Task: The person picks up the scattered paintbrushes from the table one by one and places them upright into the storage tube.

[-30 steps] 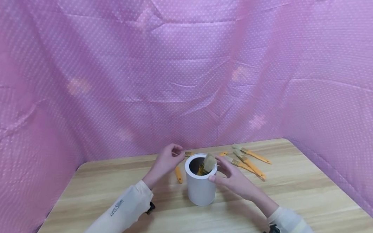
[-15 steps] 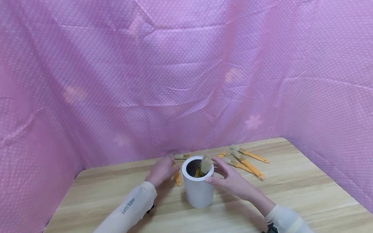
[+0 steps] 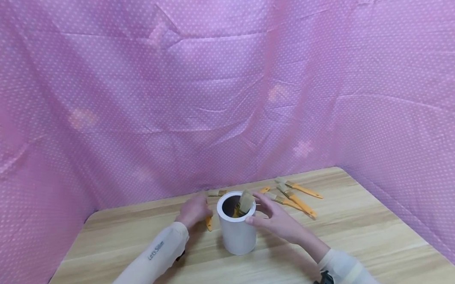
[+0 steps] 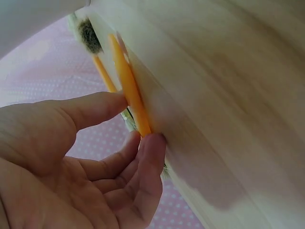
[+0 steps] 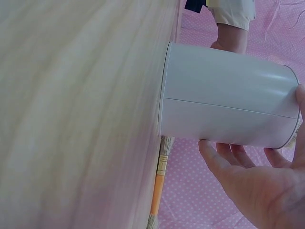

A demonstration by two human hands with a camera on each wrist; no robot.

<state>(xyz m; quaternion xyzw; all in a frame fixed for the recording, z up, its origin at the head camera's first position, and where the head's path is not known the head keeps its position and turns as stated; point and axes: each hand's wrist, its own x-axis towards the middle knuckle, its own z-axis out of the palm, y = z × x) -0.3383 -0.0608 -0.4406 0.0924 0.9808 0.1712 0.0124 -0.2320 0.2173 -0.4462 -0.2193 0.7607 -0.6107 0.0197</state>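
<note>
In the head view, a white container [image 3: 238, 238] stands upright on the table [image 3: 278, 273], holding a bristles-up brush [image 3: 246, 201]. The left wrist view shows the left hand [image 4: 90, 186], its narrow grip pinching an orange-handled brush [image 4: 127, 78], apparently slim enough for fingertips; it lies left of the container. In the right wrist view, the right hand's [image 5: 267, 186] grip curves around the container, likely steadying it.

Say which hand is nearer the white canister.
Right: the right hand touches the white canister near its top; the left hand is apart, left of it, pinching an orange-handled paintbrush.
</note>
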